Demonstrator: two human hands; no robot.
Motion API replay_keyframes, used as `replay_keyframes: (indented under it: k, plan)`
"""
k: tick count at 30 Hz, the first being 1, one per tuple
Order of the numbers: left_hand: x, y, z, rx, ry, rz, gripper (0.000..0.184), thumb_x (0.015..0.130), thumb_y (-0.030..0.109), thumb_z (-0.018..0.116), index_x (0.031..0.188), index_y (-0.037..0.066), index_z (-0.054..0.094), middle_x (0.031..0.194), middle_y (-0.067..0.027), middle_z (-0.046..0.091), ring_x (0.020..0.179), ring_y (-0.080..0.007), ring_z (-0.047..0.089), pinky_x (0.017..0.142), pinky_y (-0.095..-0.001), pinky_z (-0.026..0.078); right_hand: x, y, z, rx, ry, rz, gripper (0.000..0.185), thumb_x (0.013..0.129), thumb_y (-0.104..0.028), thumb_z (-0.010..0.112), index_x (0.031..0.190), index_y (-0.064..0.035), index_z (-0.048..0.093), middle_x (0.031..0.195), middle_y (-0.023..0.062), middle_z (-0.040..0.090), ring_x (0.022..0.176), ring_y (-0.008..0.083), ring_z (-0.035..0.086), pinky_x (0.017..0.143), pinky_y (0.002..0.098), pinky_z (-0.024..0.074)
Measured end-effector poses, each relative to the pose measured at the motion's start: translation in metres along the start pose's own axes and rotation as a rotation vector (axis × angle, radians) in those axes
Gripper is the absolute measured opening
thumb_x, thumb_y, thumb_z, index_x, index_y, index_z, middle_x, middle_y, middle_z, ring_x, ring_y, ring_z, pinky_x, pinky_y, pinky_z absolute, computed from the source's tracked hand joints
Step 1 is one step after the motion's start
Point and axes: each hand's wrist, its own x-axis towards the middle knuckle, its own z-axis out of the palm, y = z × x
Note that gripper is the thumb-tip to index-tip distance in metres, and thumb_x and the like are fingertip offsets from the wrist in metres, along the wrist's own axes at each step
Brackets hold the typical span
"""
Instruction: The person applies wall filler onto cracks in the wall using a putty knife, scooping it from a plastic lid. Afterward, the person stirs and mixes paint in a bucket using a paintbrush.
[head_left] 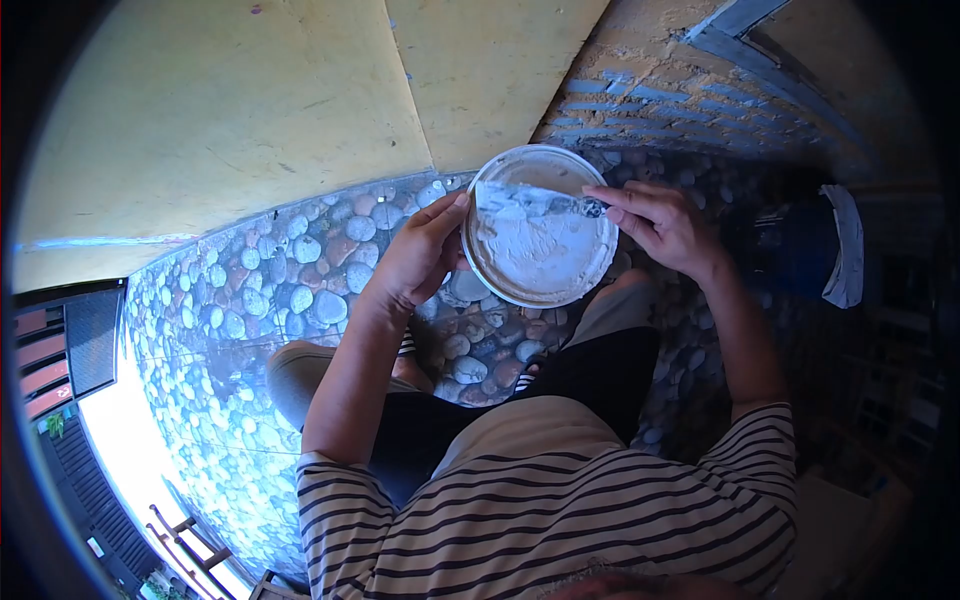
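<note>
1. Lower left to centre of the frame: one floor (255,275) of many rounded stones, grey and reddish, set close together.
2. Upper left: two flat, yellowish panels (250,110) meeting at one thin seam.
3. Just left of upper centre: my left grip (425,250), pinched on the rim of one dish, thumb on top.
4. Upper centre: that single round dish (500,292), pale-rimmed, spread with ridged, whitish paste (540,258). One flat-bladed scraper (520,197), smeared white, lies across the paste.
5. Right of upper centre: my right grip (665,225), narrowed around the scraper's dark handle end.
6. Upper right: rough brickwork (660,110), blue-grey and orange-brown.
</note>
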Motion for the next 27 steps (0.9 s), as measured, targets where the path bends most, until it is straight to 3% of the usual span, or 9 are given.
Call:
replay_keyframes:
  k: [5, 8, 13, 17, 19, 20, 22, 24, 27]
  plan:
    - [0.005, -0.004, -0.010, 0.047, 0.024, 0.010, 0.038, 0.107, 0.028, 0.044, 0.128, -0.001, 0.056, 0.097, -0.0059, 0.069, 0.079, -0.0123, 0.068, 0.067, -0.0278, 0.059, -0.005, 0.004, -0.005, -0.004, -0.059, 0.081, 0.034, 0.096, -0.013, 0.064, 0.129, -0.0143, 0.066, 0.085, 0.0105, 0.066, 0.071, 0.0252, 0.063, 0.067, 0.0348, 0.0512]
    - [0.003, -0.001, -0.008, 0.042, 0.028, 0.023, 0.038, 0.107, 0.029, 0.044, 0.127, 0.000, 0.056, 0.098, -0.0057, 0.069, 0.081, -0.0127, 0.068, 0.069, -0.0292, 0.059, -0.004, 0.023, 0.004, 0.062, 0.214, 0.027, 0.033, 0.098, -0.016, 0.062, 0.131, -0.0157, 0.066, 0.081, 0.0109, 0.063, 0.071, 0.0248, 0.062, 0.069, 0.0352, 0.0503]
    - [0.006, -0.002, -0.006, 0.015, 0.048, 0.017, 0.037, 0.107, 0.029, 0.043, 0.126, 0.001, 0.057, 0.097, -0.0051, 0.068, 0.082, -0.0122, 0.067, 0.070, -0.0289, 0.057, -0.013, 0.002, 0.013, 0.029, 0.030, 0.122, 0.033, 0.098, -0.014, 0.061, 0.132, -0.0125, 0.065, 0.082, 0.0115, 0.064, 0.071, 0.0227, 0.062, 0.069, 0.0351, 0.0498]
    - [0.008, -0.002, -0.011, 0.038, 0.016, 0.029, 0.036, 0.107, 0.029, 0.043, 0.126, 0.001, 0.057, 0.096, -0.0049, 0.068, 0.082, -0.0118, 0.066, 0.069, -0.0283, 0.056, -0.010, 0.023, 0.017, 0.073, 0.273, 0.097, 0.034, 0.098, -0.015, 0.062, 0.131, -0.0129, 0.065, 0.081, 0.0112, 0.064, 0.069, 0.0226, 0.061, 0.068, 0.0350, 0.0502]
    - [0.009, -0.001, -0.006, 0.047, 0.000, 0.029, 0.036, 0.107, 0.029, 0.043, 0.126, 0.002, 0.057, 0.097, -0.0049, 0.068, 0.082, -0.0119, 0.066, 0.070, -0.0284, 0.056, -0.010, 0.016, 0.024, 0.095, 0.211, 0.046, 0.034, 0.098, -0.015, 0.062, 0.131, -0.0126, 0.065, 0.084, 0.0109, 0.066, 0.069, 0.0221, 0.062, 0.067, 0.0338, 0.0504]
    - [0.008, -0.001, 0.000, 0.033, 0.056, 0.024, 0.037, 0.107, 0.031, 0.045, 0.128, 0.003, 0.057, 0.095, -0.0026, 0.068, 0.079, -0.0103, 0.066, 0.068, -0.0278, 0.055, -0.011, 0.001, 0.015, -0.020, 0.017, 0.119, 0.034, 0.097, -0.013, 0.063, 0.131, -0.0124, 0.065, 0.085, 0.0109, 0.066, 0.070, 0.0218, 0.063, 0.067, 0.0334, 0.0508]
    - [0.009, -0.002, 0.002, 0.019, 0.112, 0.015, 0.038, 0.106, 0.033, 0.048, 0.130, 0.004, 0.057, 0.093, -0.0003, 0.068, 0.076, -0.0087, 0.065, 0.066, -0.0272, 0.054, -0.013, 0.005, 0.018, 0.012, 0.102, 0.094, 0.035, 0.096, -0.013, 0.064, 0.131, -0.0127, 0.065, 0.084, 0.0110, 0.066, 0.070, 0.0218, 0.063, 0.066, 0.0338, 0.0505]
    - [0.010, -0.001, -0.004, 0.041, 0.023, 0.029, 0.037, 0.107, 0.029, 0.043, 0.128, 0.001, 0.056, 0.099, -0.0055, 0.068, 0.084, -0.0122, 0.067, 0.072, -0.0290, 0.057, -0.013, 0.019, 0.016, 0.024, 0.225, 0.105, 0.035, 0.096, -0.013, 0.065, 0.131, -0.0133, 0.065, 0.081, 0.0111, 0.063, 0.068, 0.0218, 0.061, 0.064, 0.0343, 0.0499]
    - [0.011, -0.002, -0.007, 0.044, 0.028, 0.037, 0.038, 0.107, 0.029, 0.044, 0.131, 0.001, 0.055, 0.101, -0.0062, 0.068, 0.085, -0.0130, 0.068, 0.073, -0.0294, 0.057, -0.012, 0.009, 0.018, 0.037, 0.196, 0.106, 0.035, 0.096, -0.013, 0.064, 0.130, -0.0133, 0.066, 0.079, 0.0102, 0.063, 0.067, 0.0214, 0.061, 0.063, 0.0338, 0.0493]
